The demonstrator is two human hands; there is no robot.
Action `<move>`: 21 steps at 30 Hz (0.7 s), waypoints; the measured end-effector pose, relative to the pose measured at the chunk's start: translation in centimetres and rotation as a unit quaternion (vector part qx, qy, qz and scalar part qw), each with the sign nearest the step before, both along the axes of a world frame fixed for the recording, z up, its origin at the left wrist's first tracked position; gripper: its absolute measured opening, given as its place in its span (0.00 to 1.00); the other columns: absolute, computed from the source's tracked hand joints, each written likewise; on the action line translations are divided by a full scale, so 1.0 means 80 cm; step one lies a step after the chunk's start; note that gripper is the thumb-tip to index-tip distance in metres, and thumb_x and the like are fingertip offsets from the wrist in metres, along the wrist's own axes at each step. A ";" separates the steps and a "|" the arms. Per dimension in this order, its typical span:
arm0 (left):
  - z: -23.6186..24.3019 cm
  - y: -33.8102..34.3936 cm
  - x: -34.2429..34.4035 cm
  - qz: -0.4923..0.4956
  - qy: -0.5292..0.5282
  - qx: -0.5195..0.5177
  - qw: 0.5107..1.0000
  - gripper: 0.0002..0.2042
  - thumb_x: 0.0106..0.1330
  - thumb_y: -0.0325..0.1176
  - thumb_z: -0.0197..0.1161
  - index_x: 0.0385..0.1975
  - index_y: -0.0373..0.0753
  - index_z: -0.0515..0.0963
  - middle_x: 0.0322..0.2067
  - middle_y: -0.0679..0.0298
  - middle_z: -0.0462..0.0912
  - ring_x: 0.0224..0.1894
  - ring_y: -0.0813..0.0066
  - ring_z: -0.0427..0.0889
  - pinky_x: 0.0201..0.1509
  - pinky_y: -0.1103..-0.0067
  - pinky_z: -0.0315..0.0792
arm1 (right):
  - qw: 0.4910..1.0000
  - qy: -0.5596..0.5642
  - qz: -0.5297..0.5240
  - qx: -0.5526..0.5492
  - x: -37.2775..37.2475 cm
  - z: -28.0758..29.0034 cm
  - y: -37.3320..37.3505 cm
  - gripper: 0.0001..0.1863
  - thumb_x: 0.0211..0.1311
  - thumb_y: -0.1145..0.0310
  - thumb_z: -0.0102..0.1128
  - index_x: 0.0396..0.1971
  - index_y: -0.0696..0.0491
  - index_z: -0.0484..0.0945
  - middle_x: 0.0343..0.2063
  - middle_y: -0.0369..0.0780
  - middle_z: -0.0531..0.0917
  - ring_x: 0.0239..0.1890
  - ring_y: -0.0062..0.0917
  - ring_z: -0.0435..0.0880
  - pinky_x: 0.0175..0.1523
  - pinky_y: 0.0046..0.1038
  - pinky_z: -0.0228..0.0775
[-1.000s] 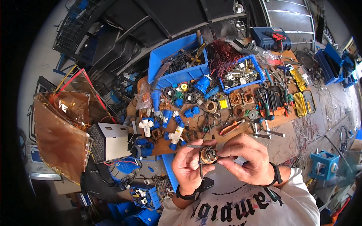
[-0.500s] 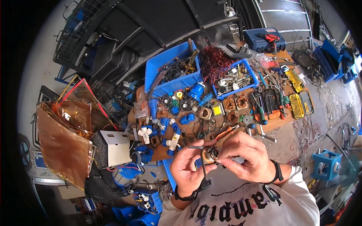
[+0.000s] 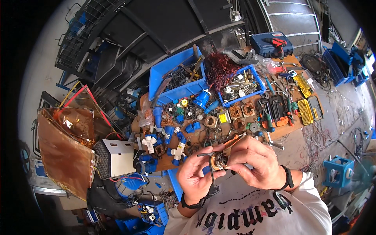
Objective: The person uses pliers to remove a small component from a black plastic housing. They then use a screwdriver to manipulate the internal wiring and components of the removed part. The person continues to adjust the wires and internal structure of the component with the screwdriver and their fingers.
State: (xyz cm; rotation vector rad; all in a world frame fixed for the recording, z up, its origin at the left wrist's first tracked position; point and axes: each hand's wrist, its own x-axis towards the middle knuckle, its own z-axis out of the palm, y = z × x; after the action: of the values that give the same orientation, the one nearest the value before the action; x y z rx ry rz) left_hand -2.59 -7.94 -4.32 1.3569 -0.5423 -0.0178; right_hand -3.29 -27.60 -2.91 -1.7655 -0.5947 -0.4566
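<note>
Between my two hands, over my lap at the table's near edge, is a small round part (image 3: 218,161) with a brown outer ring and a dark, shiny metal centre. My left hand (image 3: 192,174) grips its left side, thumb below and fingers above. A thin black bent strip or cable (image 3: 212,172) runs along the part and down past the left thumb to a small black block (image 3: 213,190). My right hand (image 3: 254,162) pinches at the part's right edge with thumb and forefinger. Exactly what kind of part it is, I cannot make out.
The wooden table (image 3: 288,131) carries a blue crate (image 3: 178,94) of cables and tools, a blue tray (image 3: 243,86) of metal pieces, hex keys (image 3: 276,111) and white-blue pipe fittings (image 3: 179,149). Behind are a red drill (image 3: 277,43) and blue case (image 3: 260,43). A white box (image 3: 117,156) stands left.
The view has shifted slightly, so the table's things sit a little further left. Both hands keep their hold on the round part, with hardly any movement.
</note>
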 end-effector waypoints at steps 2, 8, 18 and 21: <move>0.000 -0.001 -0.001 0.001 0.004 -0.002 1.000 0.27 0.58 0.14 0.65 0.59 0.28 0.66 0.55 0.39 0.74 0.55 0.56 0.79 0.50 0.74 0.82 | 1.000 -0.008 -0.004 0.004 -0.001 -0.002 0.001 0.11 0.49 0.77 0.70 0.33 0.54 0.80 0.33 0.38 0.77 0.29 0.31 0.80 0.31 0.30 0.73; 0.002 -0.006 -0.003 0.018 -0.023 0.003 1.000 0.26 0.58 0.15 0.65 0.58 0.28 0.66 0.55 0.39 0.74 0.57 0.54 0.77 0.51 0.73 0.82 | 0.998 -0.051 -0.043 0.022 -0.005 -0.005 0.006 0.12 0.47 0.77 0.72 0.34 0.54 0.81 0.31 0.38 0.78 0.27 0.28 0.80 0.29 0.28 0.72; 0.000 -0.008 -0.010 0.030 -0.047 -0.009 0.998 0.28 0.56 0.13 0.66 0.58 0.28 0.66 0.54 0.39 0.75 0.56 0.54 0.78 0.51 0.72 0.81 | 0.994 -0.092 -0.050 -0.009 -0.008 -0.005 0.005 0.14 0.43 0.76 0.73 0.34 0.54 0.82 0.31 0.37 0.78 0.27 0.27 0.80 0.29 0.27 0.72; 0.000 -0.009 -0.013 0.029 -0.032 -0.016 0.999 0.28 0.56 0.13 0.66 0.58 0.28 0.66 0.55 0.38 0.74 0.56 0.55 0.78 0.52 0.72 0.80 | 0.995 -0.095 -0.040 -0.013 -0.008 -0.004 0.003 0.14 0.44 0.76 0.72 0.34 0.55 0.81 0.32 0.38 0.78 0.28 0.28 0.80 0.29 0.28 0.73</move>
State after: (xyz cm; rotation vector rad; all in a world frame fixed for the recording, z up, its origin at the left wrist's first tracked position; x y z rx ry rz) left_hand -3.65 -8.65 -4.33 1.3443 -0.5548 0.0826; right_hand -3.95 -27.34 -3.25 -1.7873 -0.6671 -0.6793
